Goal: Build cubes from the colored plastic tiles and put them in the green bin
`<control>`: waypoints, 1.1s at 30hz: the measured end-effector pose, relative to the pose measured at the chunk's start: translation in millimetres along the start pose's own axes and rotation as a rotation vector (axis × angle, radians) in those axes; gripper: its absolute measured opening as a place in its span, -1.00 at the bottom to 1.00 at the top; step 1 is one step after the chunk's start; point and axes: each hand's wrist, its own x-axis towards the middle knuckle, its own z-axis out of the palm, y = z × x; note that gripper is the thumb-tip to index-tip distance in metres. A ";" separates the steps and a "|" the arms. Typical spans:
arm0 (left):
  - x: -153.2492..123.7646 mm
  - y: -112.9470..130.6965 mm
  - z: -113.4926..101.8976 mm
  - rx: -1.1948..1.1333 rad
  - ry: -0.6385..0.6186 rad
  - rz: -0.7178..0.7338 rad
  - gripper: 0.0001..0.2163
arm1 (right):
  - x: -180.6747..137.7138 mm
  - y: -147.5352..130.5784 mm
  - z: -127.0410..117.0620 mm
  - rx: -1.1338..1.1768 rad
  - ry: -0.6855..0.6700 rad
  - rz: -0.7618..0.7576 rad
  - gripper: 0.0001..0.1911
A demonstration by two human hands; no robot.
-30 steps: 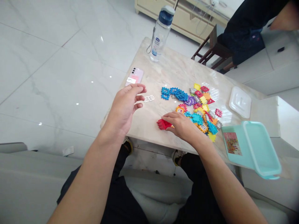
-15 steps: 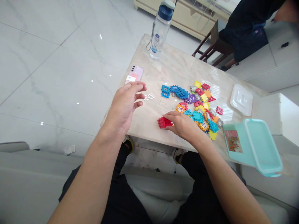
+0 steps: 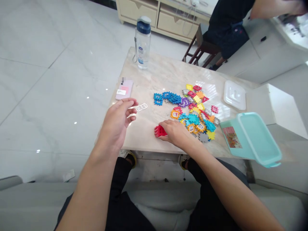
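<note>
Marble table (image 3: 168,73), red block (image 3: 159,131) crosswise, leftward

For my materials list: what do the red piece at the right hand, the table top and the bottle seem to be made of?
Red piece: probably moulded plastic; bright colour, toothed edges.
Table top: polished marble or imitation; beige veining, glossy reflections.
Bottle: likely clear plastic; see-through wall.

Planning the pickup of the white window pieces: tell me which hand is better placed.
Left, probably. The left hand hovers open right beside the white window pieces, while the right hand rests on the red block, farther from them.
</note>
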 end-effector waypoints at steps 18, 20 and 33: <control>9.3 -13.5 33.8 0.110 -0.064 -0.056 -0.72 | -70.0 191.5 -29.1 0.099 0.346 0.699 -0.61; 9.1 -16.2 40.8 0.127 -0.072 -0.063 -0.72 | -81.6 211.5 -23.3 0.118 0.324 0.704 -0.62; 12.0 -31.1 70.0 0.222 -0.102 -0.074 -0.72 | -84.9 239.1 -1.8 0.163 0.245 0.634 -0.60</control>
